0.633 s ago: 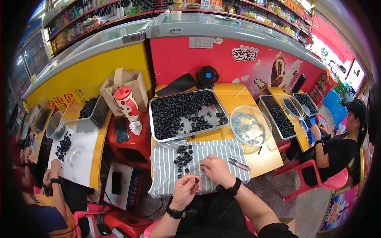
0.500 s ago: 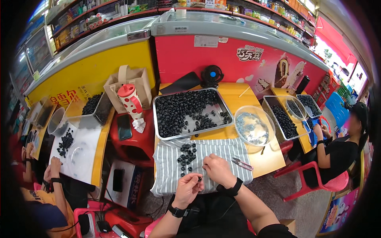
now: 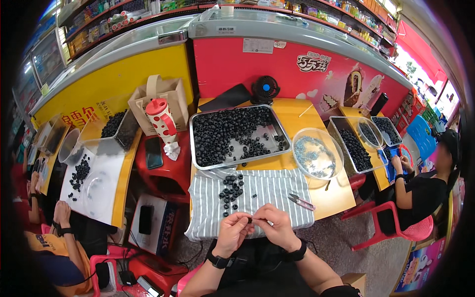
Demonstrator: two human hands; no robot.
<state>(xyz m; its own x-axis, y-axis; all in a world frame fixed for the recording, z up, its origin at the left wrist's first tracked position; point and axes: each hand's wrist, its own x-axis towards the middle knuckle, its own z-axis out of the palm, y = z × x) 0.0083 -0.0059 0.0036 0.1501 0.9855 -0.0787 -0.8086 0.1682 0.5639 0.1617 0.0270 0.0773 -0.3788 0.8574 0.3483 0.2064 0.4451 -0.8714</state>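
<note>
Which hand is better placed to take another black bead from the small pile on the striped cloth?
Probably the left hand. It lies almost directly below the pile of black beads on the striped cloth, while the right hand sits further right, nearer the small scissors. Both hands pinch one small dark piece between them.

Shiny metal tray [image 3: 225,161] of matt black beads [image 3: 232,131], striped cloth [image 3: 267,190], clear glossy plastic bowl [image 3: 297,146].
</note>
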